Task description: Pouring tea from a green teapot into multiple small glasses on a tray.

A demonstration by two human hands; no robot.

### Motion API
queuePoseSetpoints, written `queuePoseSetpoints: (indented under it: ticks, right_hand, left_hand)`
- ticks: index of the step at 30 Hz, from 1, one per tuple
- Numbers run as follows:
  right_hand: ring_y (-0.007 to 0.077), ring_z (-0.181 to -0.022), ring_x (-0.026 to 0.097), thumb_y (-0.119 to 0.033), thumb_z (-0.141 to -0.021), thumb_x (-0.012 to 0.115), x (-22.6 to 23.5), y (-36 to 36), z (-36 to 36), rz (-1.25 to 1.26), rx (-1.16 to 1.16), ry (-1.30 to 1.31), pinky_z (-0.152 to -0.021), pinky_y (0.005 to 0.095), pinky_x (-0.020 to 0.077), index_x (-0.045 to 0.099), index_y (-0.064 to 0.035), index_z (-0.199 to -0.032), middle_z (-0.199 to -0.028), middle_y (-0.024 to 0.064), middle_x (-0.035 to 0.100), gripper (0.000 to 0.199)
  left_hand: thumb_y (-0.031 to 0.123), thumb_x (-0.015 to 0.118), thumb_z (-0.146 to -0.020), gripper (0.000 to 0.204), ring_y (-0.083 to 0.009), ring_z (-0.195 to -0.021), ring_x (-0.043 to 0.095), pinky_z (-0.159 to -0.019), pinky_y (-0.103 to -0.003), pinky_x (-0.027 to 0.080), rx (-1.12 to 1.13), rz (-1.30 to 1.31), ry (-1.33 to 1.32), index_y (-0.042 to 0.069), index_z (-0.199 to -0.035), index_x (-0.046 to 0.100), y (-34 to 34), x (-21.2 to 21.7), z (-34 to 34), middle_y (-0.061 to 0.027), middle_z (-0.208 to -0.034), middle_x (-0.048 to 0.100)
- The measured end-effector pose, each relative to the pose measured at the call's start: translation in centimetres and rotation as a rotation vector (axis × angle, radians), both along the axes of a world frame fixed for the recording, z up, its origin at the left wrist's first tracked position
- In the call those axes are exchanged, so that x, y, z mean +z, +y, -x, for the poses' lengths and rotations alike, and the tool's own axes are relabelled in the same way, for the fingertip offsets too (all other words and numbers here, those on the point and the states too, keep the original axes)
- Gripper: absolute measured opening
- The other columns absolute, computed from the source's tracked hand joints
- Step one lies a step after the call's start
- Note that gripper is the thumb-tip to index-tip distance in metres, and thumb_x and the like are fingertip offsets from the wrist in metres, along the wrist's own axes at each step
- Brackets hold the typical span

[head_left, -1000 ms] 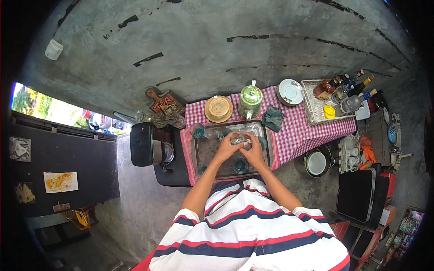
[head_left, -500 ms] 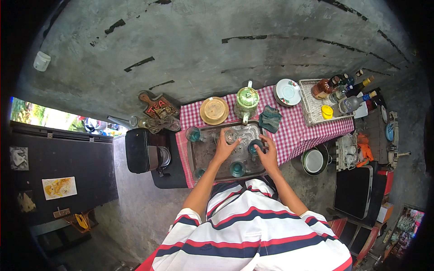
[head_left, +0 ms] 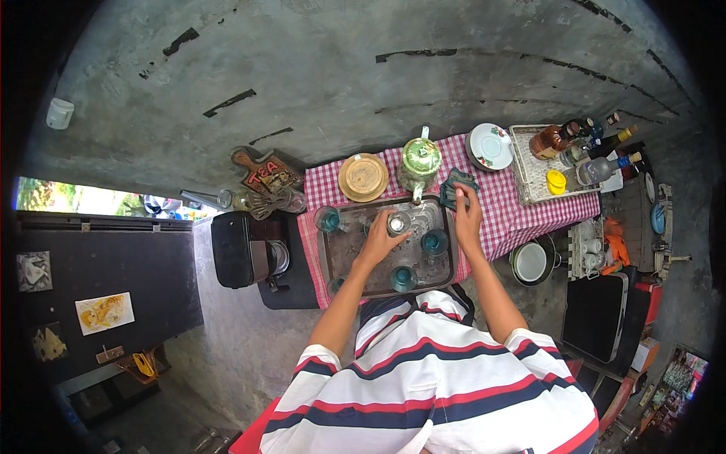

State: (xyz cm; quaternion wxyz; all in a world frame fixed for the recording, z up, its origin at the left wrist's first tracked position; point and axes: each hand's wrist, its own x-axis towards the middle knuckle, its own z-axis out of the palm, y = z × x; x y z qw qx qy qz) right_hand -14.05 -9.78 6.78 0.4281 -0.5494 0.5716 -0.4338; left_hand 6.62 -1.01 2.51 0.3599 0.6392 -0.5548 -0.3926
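The left hand point(head_left: 380, 242) is over the metal serving tray point(head_left: 344, 253), its thumb and fingers curled around a clear drinking glass point(head_left: 398, 222). That glass is at the fingertips, above the middle of the tray toward its far edge; whether its base touches the tray cannot be told.

The right hand point(head_left: 468, 219) is apart from the left, at the tray's far right corner, with its fingers on a crumpled dark green cloth point(head_left: 458, 181) just beyond that corner. Whether the fingers are closed on the cloth cannot be made out.

Teal-tinted drinking glasses stand on the tray: one at its far left corner point(head_left: 327, 219), one toward its right side point(head_left: 434, 242), between the two hands, and one near its front edge point(head_left: 404, 278).

Past the tray's far edge is a green patterned teapot point(head_left: 420, 159), its spout toward the tray, with a round brown dish point(head_left: 364, 178) to its left. White plates point(head_left: 490, 145) are stacked beyond the tray's far right corner, and a gingham tablecloth point(head_left: 495, 223) spreads out under the tray and to its right.
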Motion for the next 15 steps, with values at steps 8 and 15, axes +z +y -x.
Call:
queuePoseSetpoints:
  ticks: [8,15]
  right_hand:
    - [0.0278,-0.107,0.059,-0.023,-0.101,0.051,0.3,-4.8,-1.9,0.120,0.024,0.068,-0.091,0.0378,0.0451,0.064,-0.0032,-0.113,-0.113,0.0146,0.064,0.026]
    - [0.0331,-0.112,0.058,-0.031,-0.099,0.052,-2.6,-9.1,-4.1,0.102,0.045,0.116,-0.097,0.0409,0.0433,0.056,0.0042,-0.123,-0.121,0.0211,0.060,0.042]
  left_hand:
    - [0.037,0.080,-0.077,0.066,-0.0372,-0.123,0.053,-0.106,-0.048,0.040,-0.054,0.089,-0.234,0.005,-0.128,0.054,-1.0,-0.9,-0.1,-0.0174,-0.123,0.062]
    - [0.046,0.077,-0.078,0.067,-0.0346,-0.119,0.057,-0.114,-0.049,0.029,-0.137,0.165,-0.378,0.006,-0.127,0.055,-2.0,-2.9,-0.6,-0.0164,-0.117,0.067]
